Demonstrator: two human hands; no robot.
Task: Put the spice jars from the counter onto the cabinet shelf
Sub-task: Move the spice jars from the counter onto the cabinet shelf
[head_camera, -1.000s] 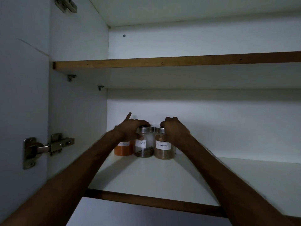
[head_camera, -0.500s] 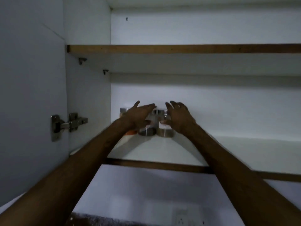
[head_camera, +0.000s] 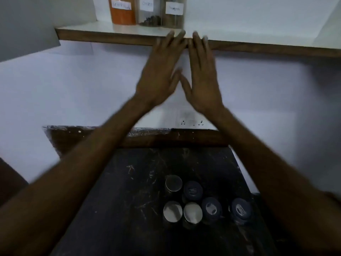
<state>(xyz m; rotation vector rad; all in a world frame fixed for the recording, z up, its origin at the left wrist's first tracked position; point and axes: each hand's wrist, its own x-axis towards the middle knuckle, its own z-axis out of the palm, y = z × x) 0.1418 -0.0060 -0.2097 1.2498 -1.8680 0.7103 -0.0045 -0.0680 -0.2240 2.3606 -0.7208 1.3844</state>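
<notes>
Three labelled glass spice jars stand side by side on the cabinet shelf (head_camera: 88, 27) at the top: an orange-filled jar (head_camera: 122, 15), a middle jar with dark spice (head_camera: 149, 17) and a brown-filled jar (head_camera: 173, 17). My left hand (head_camera: 158, 74) and my right hand (head_camera: 201, 78) hang below the shelf edge, fingers spread, holding nothing. On the black counter (head_camera: 129, 191) below stand several more jars seen from above: silver-lidded ones (head_camera: 173, 183), (head_camera: 172, 211), (head_camera: 192, 212) and dark-lidded ones (head_camera: 193, 190), (head_camera: 211, 208), (head_camera: 241, 210).
A wall socket (head_camera: 191, 120) sits just above the counter's brown back edge (head_camera: 147, 137). The open cabinet door (head_camera: 27, 24) hangs at the upper left. White wall lies between shelf and counter.
Both hands let go of the two jars on the shelf and drew back below its edge. The view swung down, bringing the counter and its jars into sight.
</notes>
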